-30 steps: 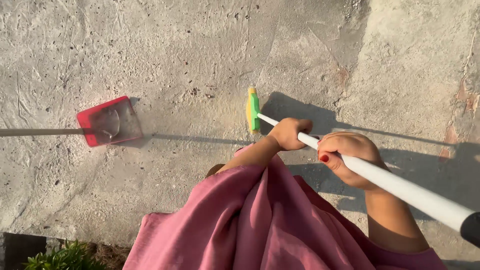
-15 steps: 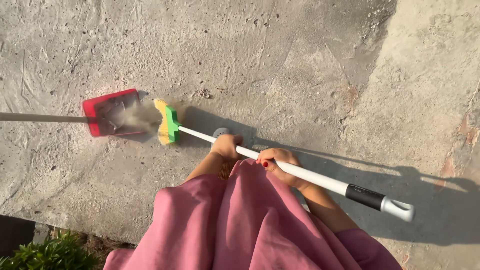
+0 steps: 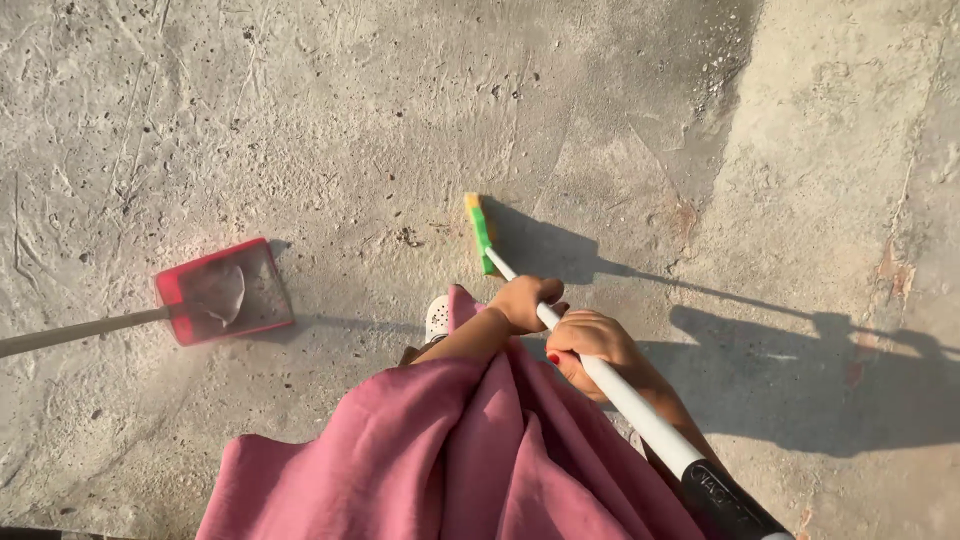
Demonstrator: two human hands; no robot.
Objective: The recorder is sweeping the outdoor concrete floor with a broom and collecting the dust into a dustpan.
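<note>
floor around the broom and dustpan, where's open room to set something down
Bare concrete floor runs wide above the red dustpan and the broom head, also right of the broom's shadow. It is crowded low centre: left hand, right hand, pink garment.

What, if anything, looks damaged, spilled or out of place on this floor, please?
The rough grey concrete floor is cracked and pitted, with reddish patches at its right edge. Small debris lies left of the yellow-and-green broom head. The red long-handled dustpan holds grey dust. Both hands grip the white broom handle normally; nothing else stands out.
</note>
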